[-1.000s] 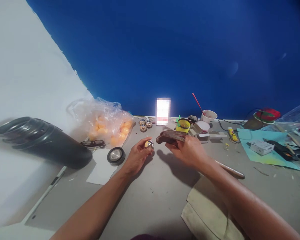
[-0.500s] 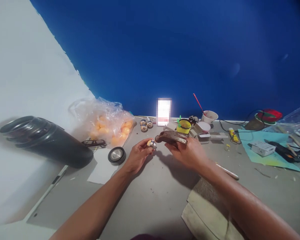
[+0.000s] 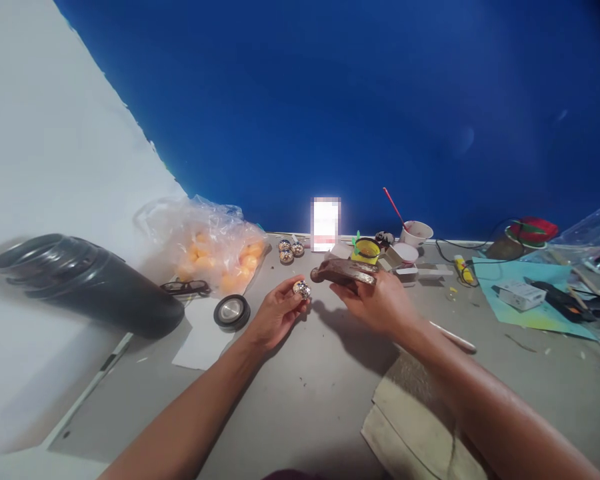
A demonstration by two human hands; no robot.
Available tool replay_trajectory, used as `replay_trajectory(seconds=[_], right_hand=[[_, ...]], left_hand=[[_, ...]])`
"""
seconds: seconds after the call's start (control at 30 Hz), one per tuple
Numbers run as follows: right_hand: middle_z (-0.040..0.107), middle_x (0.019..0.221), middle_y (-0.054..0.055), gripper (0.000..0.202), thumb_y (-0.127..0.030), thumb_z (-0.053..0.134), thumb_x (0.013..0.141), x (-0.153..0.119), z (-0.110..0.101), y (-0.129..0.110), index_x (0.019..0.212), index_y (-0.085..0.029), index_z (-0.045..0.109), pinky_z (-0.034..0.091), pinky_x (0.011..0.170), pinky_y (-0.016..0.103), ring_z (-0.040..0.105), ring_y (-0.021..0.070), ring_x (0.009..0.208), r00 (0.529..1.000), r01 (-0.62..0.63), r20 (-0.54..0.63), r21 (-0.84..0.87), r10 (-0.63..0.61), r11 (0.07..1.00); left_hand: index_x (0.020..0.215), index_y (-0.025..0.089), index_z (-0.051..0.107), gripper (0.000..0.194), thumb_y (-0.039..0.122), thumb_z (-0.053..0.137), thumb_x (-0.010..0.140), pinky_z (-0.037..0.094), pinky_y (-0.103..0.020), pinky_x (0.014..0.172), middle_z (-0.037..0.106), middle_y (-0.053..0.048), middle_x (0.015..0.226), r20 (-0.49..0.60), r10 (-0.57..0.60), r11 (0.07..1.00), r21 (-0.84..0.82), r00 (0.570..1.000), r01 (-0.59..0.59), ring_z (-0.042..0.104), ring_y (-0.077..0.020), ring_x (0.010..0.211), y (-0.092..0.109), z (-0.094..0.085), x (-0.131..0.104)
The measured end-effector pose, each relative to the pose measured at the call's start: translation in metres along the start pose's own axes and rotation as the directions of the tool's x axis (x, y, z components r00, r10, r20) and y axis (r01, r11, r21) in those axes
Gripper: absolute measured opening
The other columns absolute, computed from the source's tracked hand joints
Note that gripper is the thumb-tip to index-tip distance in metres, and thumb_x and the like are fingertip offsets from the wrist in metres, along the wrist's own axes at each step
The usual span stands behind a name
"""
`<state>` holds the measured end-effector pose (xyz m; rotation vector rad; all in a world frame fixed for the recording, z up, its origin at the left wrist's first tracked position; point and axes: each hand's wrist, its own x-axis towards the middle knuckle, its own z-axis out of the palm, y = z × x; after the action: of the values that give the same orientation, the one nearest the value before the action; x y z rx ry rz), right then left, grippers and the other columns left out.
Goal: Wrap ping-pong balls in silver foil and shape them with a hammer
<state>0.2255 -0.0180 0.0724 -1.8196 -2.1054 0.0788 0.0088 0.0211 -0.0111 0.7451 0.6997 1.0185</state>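
Between the fingertips of my left hand [image 3: 276,312] is a small shiny ball [image 3: 301,289] with a mirrored, faceted surface. My right hand [image 3: 380,303] grips a dark brown, worn tool [image 3: 344,272], its rounded end pointing left at the ball with a small gap between them. The fingers under the tool are partly hidden. Several similar shiny balls [image 3: 287,255] sit together on the table behind my left hand. A black round lid [image 3: 232,312] with a metal centre lies left of my left hand on white paper [image 3: 197,343].
Left stand a dark bottle [image 3: 95,287], glasses [image 3: 187,287] and a plastic bag of orange balls [image 3: 205,250]. Behind my right hand are a yellow cup [image 3: 366,252] and a white cup [image 3: 417,233]. A folded cloth [image 3: 410,420] lies under my right forearm; blue paper [image 3: 505,270] is far right.
The ball has turned slightly in my left fingers, and its yellowish side shows less. The whole view has shifted slightly; both hands keep their holds.
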Motion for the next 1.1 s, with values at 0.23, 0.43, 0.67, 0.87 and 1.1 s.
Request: replay_trajectory(seconds=[0.23,0.43,0.67,0.87,1.1], right_hand=[[0.080,0.093,0.009,0.031,-0.039,0.057,0.096,-0.0003,0.0027,-0.0078,0.112,-0.025,0.080,0.047,0.067,0.033,0.073,0.0275,0.080,0.993,0.043,0.114,-0.014,-0.041,0.999],[0.079,0.105,0.009,0.035,-0.036,0.055,0.098,0.0001,0.0014,-0.0041,0.125,-0.028,0.075,0.049,0.072,0.033,0.072,0.0251,0.084,0.998,0.063,0.027,0.022,-0.063,0.998],[0.079,0.086,0.010,0.033,-0.043,0.056,0.097,0.0005,0.0046,0.0005,0.104,-0.024,0.082,0.044,0.063,0.031,0.069,0.0234,0.070,0.999,0.053,0.012,-0.055,-0.052,0.997],[0.080,0.098,0.010,0.033,-0.038,0.056,0.097,0.0006,0.0001,-0.0038,0.116,-0.025,0.079,0.046,0.067,0.031,0.072,0.0249,0.080,0.989,0.089,0.118,-0.036,-0.085,0.995],[0.080,0.104,0.009,0.035,-0.038,0.054,0.098,0.0001,0.0031,-0.0026,0.123,-0.028,0.077,0.047,0.068,0.032,0.073,0.0259,0.084,0.995,0.100,0.002,-0.031,-0.100,0.995]], left_hand=[[0.120,0.012,0.074,0.049,0.018,0.090,0.074,0.050,-0.025,0.073,0.073,-0.011,0.102,0.058,-0.021,0.999,-0.025,0.998,0.022,0.066,-0.0158,0.084,0.0002,0.0004,0.0006],[0.119,0.011,0.074,0.045,0.019,0.088,0.077,0.052,-0.023,0.073,0.070,-0.009,0.096,0.045,-0.053,0.995,-0.088,0.998,0.057,0.065,-0.0137,0.081,0.0013,0.0026,-0.0017],[0.112,0.009,0.076,0.039,0.018,0.088,0.077,0.054,-0.023,0.073,0.071,-0.012,0.106,0.015,-0.080,0.992,-0.100,0.997,0.081,0.067,-0.0158,0.085,0.0029,0.0035,-0.0017],[0.113,0.007,0.076,0.034,0.018,0.083,0.082,0.056,-0.023,0.073,0.072,-0.012,0.099,0.045,-0.103,0.983,-0.146,0.994,0.108,0.067,-0.0151,0.081,0.0028,0.0048,-0.0033],[0.116,0.006,0.074,0.030,0.012,0.075,0.086,0.057,-0.025,0.073,0.073,-0.018,0.114,0.053,-0.114,0.981,-0.152,0.992,0.121,0.068,-0.0161,0.081,0.0020,0.0016,-0.0018]])
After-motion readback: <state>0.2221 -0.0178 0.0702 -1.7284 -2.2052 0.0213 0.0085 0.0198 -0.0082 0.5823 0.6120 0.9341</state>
